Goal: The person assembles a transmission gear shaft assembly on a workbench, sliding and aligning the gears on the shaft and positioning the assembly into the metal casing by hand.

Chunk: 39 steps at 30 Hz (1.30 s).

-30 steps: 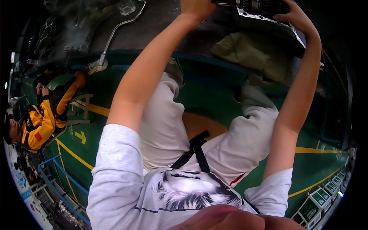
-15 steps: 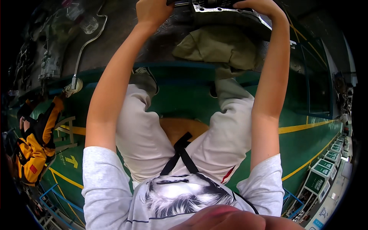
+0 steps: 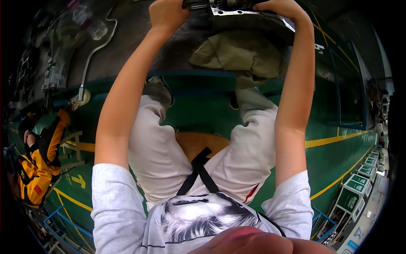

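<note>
A silvery metal housing [image 3: 237,12] lies on the bench at the top of the view, cut off by the frame. Dark toothed gears [image 3: 239,4] sit inside its open side. My left hand [image 3: 170,15] is closed round the outer end of a metal shaft [image 3: 198,6], left of the housing. On the other side, my right hand [image 3: 282,7] bends over the housing's right end with its thumb against the gears. Its other fingers are hidden or out of frame, so what it grips is unclear.
A crumpled olive cloth [image 3: 237,53] hangs over the bench's near edge. Left of my arm lie a bent metal rod with a socket end [image 3: 86,63], a clear plastic bottle [image 3: 96,28] and metal parts [image 3: 55,72]. A person in yellow and black [image 3: 36,175] sits at far left.
Both hands have shifted slightly left together with the housing's place in view. My grips look the same, and more of the gears shows beside my right thumb.
</note>
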{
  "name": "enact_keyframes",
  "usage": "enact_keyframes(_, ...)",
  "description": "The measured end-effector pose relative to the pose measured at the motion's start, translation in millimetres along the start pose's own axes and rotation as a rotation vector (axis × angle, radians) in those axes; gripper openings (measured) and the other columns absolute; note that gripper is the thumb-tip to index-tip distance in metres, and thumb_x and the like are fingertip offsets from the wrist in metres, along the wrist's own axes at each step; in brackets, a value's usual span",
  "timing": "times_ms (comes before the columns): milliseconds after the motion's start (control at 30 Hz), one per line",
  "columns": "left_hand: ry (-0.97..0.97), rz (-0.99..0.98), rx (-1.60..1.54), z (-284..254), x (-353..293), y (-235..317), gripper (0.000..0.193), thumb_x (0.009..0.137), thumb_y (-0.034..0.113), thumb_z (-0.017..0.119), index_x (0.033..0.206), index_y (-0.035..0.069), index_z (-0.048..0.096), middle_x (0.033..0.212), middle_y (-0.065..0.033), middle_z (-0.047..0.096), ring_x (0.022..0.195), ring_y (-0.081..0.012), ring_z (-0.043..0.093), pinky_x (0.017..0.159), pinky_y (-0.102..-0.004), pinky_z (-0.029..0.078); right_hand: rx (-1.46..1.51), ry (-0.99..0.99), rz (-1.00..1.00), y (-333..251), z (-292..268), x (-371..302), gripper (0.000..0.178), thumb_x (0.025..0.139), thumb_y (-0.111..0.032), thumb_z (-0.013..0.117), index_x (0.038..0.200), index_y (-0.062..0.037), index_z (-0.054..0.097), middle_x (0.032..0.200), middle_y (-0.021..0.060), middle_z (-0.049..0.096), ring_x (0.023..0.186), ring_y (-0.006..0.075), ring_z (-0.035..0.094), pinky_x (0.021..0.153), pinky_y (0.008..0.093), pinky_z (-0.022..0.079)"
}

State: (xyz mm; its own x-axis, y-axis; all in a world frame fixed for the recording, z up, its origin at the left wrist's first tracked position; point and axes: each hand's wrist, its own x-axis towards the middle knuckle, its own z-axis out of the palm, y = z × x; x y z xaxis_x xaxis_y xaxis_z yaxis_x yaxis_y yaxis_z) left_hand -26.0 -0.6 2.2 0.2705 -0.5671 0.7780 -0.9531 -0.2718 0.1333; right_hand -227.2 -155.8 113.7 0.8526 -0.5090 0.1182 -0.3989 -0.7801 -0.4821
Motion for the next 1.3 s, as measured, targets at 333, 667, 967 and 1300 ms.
enact_keyframes(333,-0.002,0.008,0.0,1,7,3,0.014,0.067,0.017,0.061,0.061,0.005,0.056,0.061,-0.0166,0.058,0.06,-0.0336,0.059,0.056,-0.0438,0.046,0.119,0.014,0.052,-3,-8,-6,0.062,0.062,-0.006,0.077,0.12,-0.0024,0.054,0.105,0.0113,0.062,0.093,0.0193,0.058,0.081,0.0299,0.048)
enact_keyframes(667,-0.023,0.019,-0.021,8,-8,-15,0.005,0.061,0.017,0.062,0.058,0.013,0.06,0.063,-0.0115,0.061,0.057,-0.0277,0.061,0.049,-0.0408,0.047,0.419,-0.139,-0.042,61,8,18,0.062,0.069,-0.009,0.074,0.126,-0.0067,0.05,0.11,0.0152,0.06,0.102,0.0197,0.057,0.085,0.0312,0.046)
enact_keyframes(967,0.023,-0.058,-0.063,22,1,-16,0.01,0.055,0.017,0.064,0.058,0.009,0.058,0.061,-0.0127,0.06,0.061,-0.0297,0.06,0.059,-0.0391,0.045,0.439,0.173,-0.444,-80,-45,-41,0.037,0.091,-0.021,0.049,0.123,-0.0033,0.052,0.112,0.0079,0.053,0.11,0.0172,0.048,0.099,0.0318,0.034)
enact_keyframes(1300,0.055,-0.058,-0.146,11,1,-6,0.011,0.057,0.012,0.062,0.06,0.006,0.054,0.062,-0.012,0.058,0.064,-0.0305,0.059,0.062,-0.041,0.044,-0.037,0.39,-0.135,24,-4,19,0.03,0.088,-0.021,0.056,0.107,0.0028,0.06,0.1,0.0132,0.062,0.088,0.0173,0.058,0.081,0.0266,0.043)
